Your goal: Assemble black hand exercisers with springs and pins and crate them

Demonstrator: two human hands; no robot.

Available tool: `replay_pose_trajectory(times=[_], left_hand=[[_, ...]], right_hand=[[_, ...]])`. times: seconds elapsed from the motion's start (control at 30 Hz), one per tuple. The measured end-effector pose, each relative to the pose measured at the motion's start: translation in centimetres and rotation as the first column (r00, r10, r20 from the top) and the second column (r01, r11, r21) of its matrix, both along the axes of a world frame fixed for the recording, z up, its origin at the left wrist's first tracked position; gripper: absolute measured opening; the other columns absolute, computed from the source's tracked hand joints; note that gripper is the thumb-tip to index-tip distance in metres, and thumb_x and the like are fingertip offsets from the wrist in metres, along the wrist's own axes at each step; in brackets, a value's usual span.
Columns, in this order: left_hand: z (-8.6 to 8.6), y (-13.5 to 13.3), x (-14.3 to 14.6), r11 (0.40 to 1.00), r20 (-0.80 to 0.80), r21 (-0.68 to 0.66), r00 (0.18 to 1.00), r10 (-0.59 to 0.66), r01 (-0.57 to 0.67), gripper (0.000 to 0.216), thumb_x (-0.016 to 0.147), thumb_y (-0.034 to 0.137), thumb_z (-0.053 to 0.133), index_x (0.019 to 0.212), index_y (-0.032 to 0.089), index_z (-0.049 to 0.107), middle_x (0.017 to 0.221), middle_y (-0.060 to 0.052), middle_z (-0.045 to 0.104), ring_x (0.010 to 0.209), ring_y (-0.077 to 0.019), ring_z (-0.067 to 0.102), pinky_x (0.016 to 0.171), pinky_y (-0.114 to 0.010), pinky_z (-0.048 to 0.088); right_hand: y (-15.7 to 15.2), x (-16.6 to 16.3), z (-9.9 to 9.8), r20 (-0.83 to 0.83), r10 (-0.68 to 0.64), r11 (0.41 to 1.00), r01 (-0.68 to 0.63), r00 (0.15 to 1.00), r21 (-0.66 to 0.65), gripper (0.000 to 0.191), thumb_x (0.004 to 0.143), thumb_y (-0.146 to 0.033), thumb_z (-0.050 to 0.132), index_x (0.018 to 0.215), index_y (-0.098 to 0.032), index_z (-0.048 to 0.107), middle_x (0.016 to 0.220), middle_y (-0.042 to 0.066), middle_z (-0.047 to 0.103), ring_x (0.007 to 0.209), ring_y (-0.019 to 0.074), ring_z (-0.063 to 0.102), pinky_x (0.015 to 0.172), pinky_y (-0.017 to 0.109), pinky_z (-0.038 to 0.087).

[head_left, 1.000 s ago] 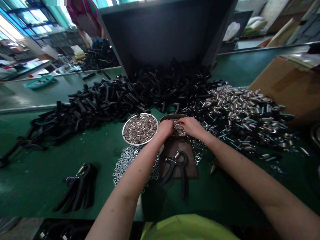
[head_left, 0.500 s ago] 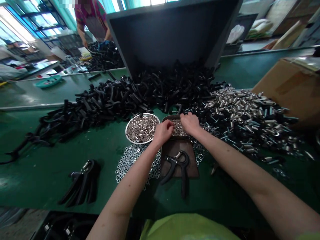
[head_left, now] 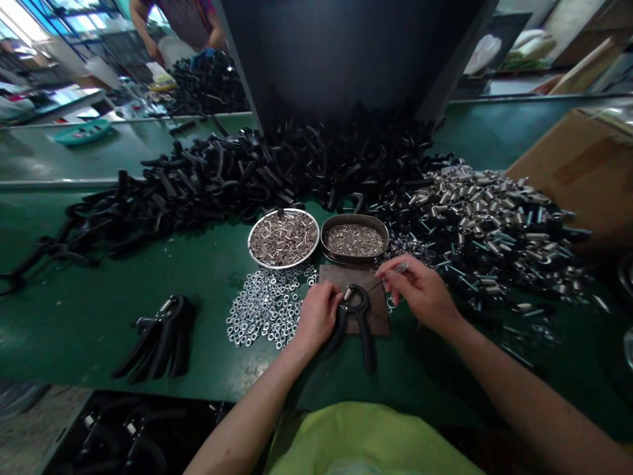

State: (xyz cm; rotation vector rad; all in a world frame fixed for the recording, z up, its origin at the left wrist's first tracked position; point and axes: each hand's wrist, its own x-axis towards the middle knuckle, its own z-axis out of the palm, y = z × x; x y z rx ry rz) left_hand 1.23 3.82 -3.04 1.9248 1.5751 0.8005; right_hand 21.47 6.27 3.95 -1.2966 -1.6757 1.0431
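A black hand grip strengthener (head_left: 364, 323) with a small metal spring lies on a brown plate (head_left: 382, 322), its two handles pointing toward me. My left hand (head_left: 318, 313) is closed at its left side, fingertips at the upper end of the left handle beside the spring. Whether a small part is also pinched there is hidden. To the right, my right hand (head_left: 418, 290) grips a thin screwdriver-like tool (head_left: 401, 267), its slim shaft pointing left at the strengthener's curved top. Behind the plate stand a white-rimmed bowl (head_left: 251, 254) of metal pins and an oval tin (head_left: 341, 257) of tiny metal parts.
Loose nuts (head_left: 267, 310) spread left of the plate. Several assembled strengtheners (head_left: 171, 336) lie further left. Black handles (head_left: 208, 178) are heaped behind, below a grey bin (head_left: 366, 59). Springs and bolts (head_left: 484, 204) pile up at right near a cardboard box (head_left: 573, 171). A person works across the table.
Both hands have come back from the oval tin toward me. The left is now at the strengthener, and the right now holds the thin tool. The view has tilted down slightly.
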Motion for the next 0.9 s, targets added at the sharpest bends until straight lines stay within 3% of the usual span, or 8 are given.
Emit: replay_pose_trajectory(times=[0.13, 0.5, 0.7, 0.9], left_hand=[[-0.1, -0.5, 0.3, 0.999, 0.050, 0.005, 0.997, 0.053, -0.054, 0.008, 0.086, 0.017, 0.050, 0.079, 0.020, 0.051, 0.078, -0.002, 0.058, 0.078, -0.0179, 0.052, 0.071, -0.028, 0.040], [-0.3, -0.7, 0.6, 0.996, 0.024, 0.014, 0.996, 0.087, -0.088, 0.009, 0.088, 0.018, 0.048, 0.080, 0.020, 0.051, 0.080, -0.002, 0.059, 0.079, -0.0182, 0.052, 0.072, -0.029, 0.041], [-0.8, -1.0, 0.8, 0.993, -0.001, 0.059, 0.995, 0.098, -0.098, 0.009, 0.090, 0.018, 0.045, 0.083, 0.019, 0.051, 0.083, -0.005, 0.058, 0.081, -0.0192, 0.052, 0.075, -0.032, 0.042], [-1.0, -1.0, 0.8, 0.993, -0.026, 0.085, 0.996, 0.087, -0.084, 0.010, 0.090, 0.018, 0.044, 0.084, 0.019, 0.051, 0.083, -0.005, 0.058, 0.081, -0.0196, 0.051, 0.074, -0.032, 0.042]], right_hand=[[-1.9, -1.6, -1.2, 0.002, 0.102, 0.995, -0.102, 0.995, 0.006, 0.017, 0.091, -0.034, 0.043, 0.083, -0.020, 0.049, 0.065, -0.001, 0.062, 0.050, 0.0111, 0.058, 0.050, 0.023, 0.046], [-2.0, -3.1, -1.7, 0.184, 0.132, 0.977, -0.159, 0.974, 0.140, 0.013, 0.092, -0.029, 0.043, 0.086, -0.020, 0.050, 0.061, -0.001, 0.062, 0.056, 0.0131, 0.063, 0.060, 0.025, 0.047], [-2.2, -3.5, -1.7, 0.303, 0.169, 0.923, -0.259, 0.938, 0.284, 0.015, 0.092, -0.033, 0.044, 0.084, -0.022, 0.051, 0.070, 0.002, 0.066, 0.060, 0.0153, 0.064, 0.058, 0.025, 0.045], [-2.3, -3.4, -1.8, 0.292, 0.174, 0.922, -0.260, 0.940, 0.288, 0.014, 0.093, -0.031, 0.042, 0.085, -0.022, 0.050, 0.070, 0.002, 0.066, 0.062, 0.0151, 0.064, 0.058, 0.025, 0.046]])
